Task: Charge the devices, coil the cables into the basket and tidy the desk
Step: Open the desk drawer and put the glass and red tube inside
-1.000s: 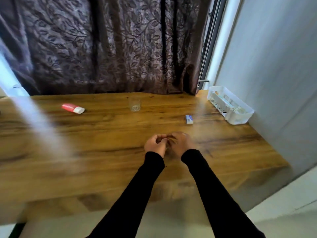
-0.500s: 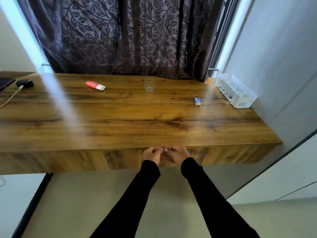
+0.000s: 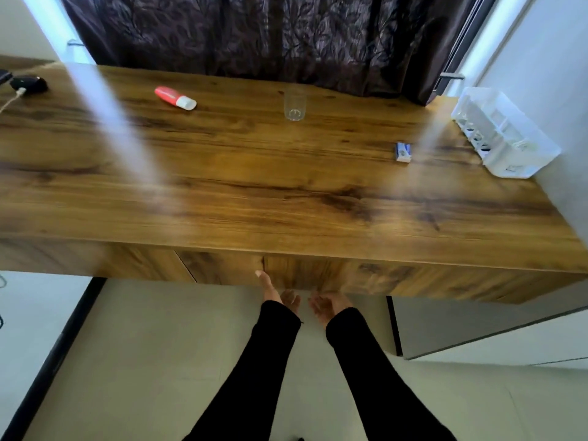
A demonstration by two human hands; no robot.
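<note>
My left hand (image 3: 276, 292) and my right hand (image 3: 329, 305) hang open and apart just below the front edge of the wooden desk (image 3: 254, 192), holding nothing. The left thumb points up at the desk's front panel. A white plastic basket (image 3: 504, 135) stands at the desk's far right end with pale cable inside. At the far left a black device (image 3: 30, 84) lies with a white cable (image 3: 11, 101) plugged into it. A red tube with a white cap (image 3: 175, 97), a clear glass (image 3: 295, 105) and a small blue-and-white box (image 3: 403, 152) lie on the desk.
A dark patterned curtain (image 3: 270, 36) hangs behind the desk. A grey wall (image 3: 553, 74) closes the right side. Pale floor (image 3: 152, 361) lies below the desk, with a dark strip along the left.
The view has pulled back from the desk. My hands, which were pressed together over the desk top, dropped below its front edge and came apart with the fingers open.
</note>
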